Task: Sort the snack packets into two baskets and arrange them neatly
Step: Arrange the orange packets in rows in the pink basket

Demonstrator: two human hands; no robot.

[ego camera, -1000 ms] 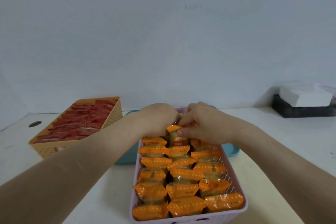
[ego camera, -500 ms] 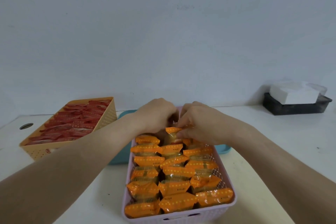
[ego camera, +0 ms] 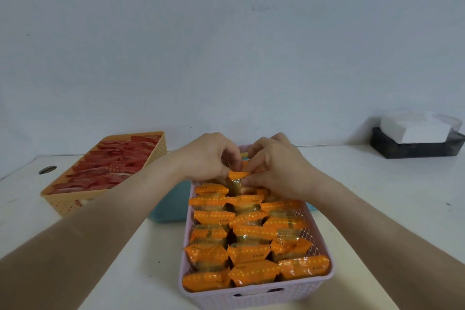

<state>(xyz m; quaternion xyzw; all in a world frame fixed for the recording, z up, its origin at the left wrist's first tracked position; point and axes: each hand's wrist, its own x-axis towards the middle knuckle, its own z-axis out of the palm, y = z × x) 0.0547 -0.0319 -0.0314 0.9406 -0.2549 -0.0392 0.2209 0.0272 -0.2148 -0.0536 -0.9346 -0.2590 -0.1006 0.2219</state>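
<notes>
A pink basket (ego camera: pixel 259 296) stands in front of me, filled with three rows of orange snack packets (ego camera: pixel 247 253). At its far end my left hand (ego camera: pixel 208 156) and my right hand (ego camera: pixel 279 166) meet over one upright orange packet (ego camera: pixel 237 178). Fingers of both hands are curled and pinch around its top edge. An orange basket (ego camera: pixel 63 202) at the left holds red snack packets (ego camera: pixel 113 163) laid in overlapping rows.
A teal container (ego camera: pixel 168 209) lies behind the pink basket, mostly hidden by it and my arms. A black tray with a white block (ego camera: pixel 415 138) sits at the back right by the wall. A round hole (ego camera: pixel 47 170) is in the tabletop at far left.
Both hands stay at the far end of the pink basket, working the same upright orange packet. The view has shifted slightly; the baskets have not moved.
</notes>
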